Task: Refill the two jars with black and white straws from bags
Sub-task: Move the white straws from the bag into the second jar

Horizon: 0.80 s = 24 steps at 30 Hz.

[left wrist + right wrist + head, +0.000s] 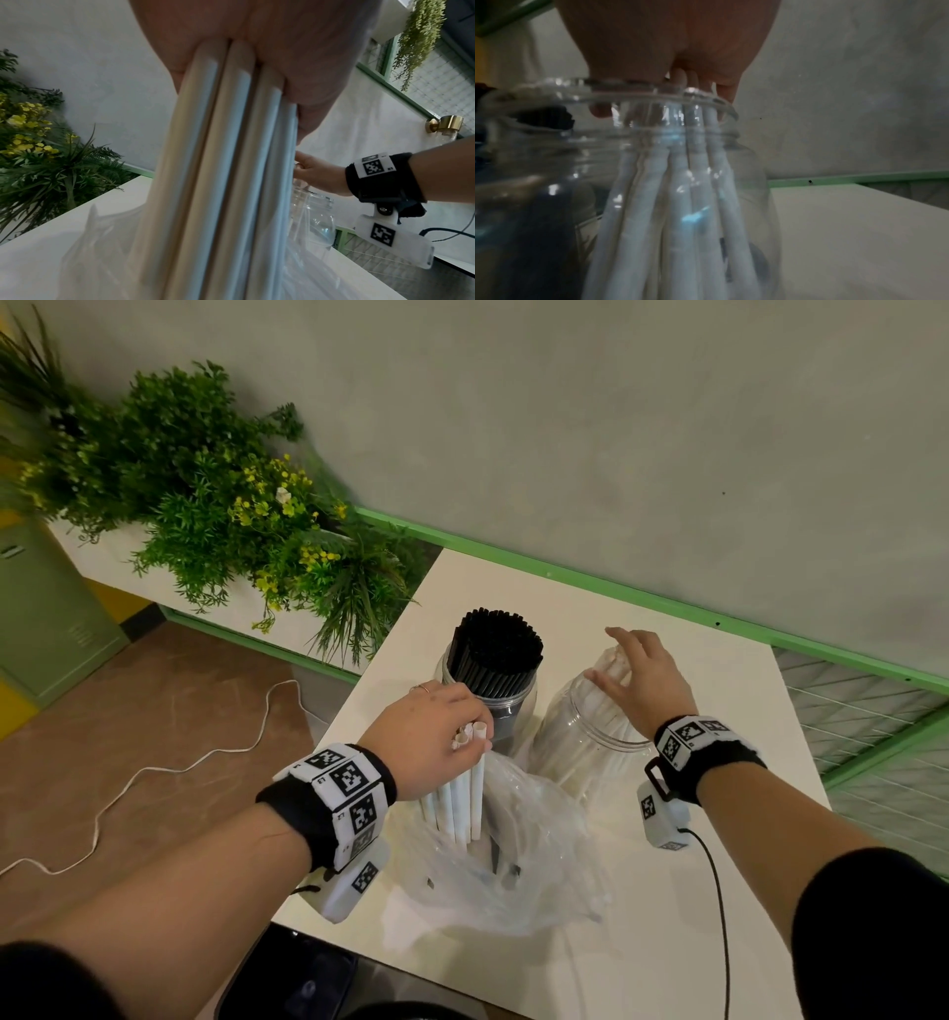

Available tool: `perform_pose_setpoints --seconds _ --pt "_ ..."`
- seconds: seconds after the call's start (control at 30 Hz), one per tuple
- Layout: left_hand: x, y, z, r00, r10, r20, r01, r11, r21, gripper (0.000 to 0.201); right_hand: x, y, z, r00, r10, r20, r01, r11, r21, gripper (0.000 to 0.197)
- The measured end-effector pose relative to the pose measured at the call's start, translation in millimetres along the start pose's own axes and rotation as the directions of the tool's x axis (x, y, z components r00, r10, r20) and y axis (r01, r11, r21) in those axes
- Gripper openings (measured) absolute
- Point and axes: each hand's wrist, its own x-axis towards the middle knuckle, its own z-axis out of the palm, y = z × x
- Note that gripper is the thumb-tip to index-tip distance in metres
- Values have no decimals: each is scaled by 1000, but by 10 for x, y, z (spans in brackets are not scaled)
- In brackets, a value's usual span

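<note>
Two clear jars stand side by side at the centre of the head view on a white table. The left jar is packed with one dense bundle of black straws that rise above its rim; the right jar holds a loose sheaf of white straws, of which about five can be told apart through the glass in the right wrist view. One crumpled clear bag lies on the table below the jars, toward the lower centre of the frame. The left hand is clenched round a second bundle of white straws; the left wrist view shows at least four in a row, though the full count cannot be told. These straws pass through the fist, their open ends showing just above it and their shafts running down from it into the mouth of the bag. The right hand sits over the mouth of the right jar with fingers spread; its fingertips touch the tops of the straws standing in that jar, directly beneath the palm, but whether they pinch any straw cannot be told. Leafy plants with yellow flowers fill the upper left of the head view, and a white cord trails over the floor at left.
</note>
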Motion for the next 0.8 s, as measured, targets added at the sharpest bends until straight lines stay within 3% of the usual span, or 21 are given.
perform_pose_setpoints --seconds 0.17,0.23,0.37,0.53,0.67,0.73,0.8 --pt "5 17 -19 1000 -6 10 6 1000 2 26 100 -43 51 985 -9 -173 30 992 123 32" --pt "5 8 -20 1000 -6 10 6 1000 -5 21 144 -59 45 984 -5 -180 28 991 129 29" --pt "9 -2 -17 1000 -12 14 13 1000 -9 18 189 -56 20 996 32 -87 -27 998 56 34" --pt "12 7 -29 1000 -22 22 22 1000 -13 20 148 -48 -48 997 45 -60 -45 999 9 48" --pt "18 -6 -22 999 -29 26 30 999 -36 28 29 -76 -164 986 36 -165 -29 999 46 59" --pt "18 -5 -21 999 -32 31 33 998 -55 37 -101 -241 -221 964 -8 -264 46 989 138 59" --pt "1 9 -60 999 -34 26 36 996 -76 46 -313 -518 -223 960 -62 -273 140 952 274 54"
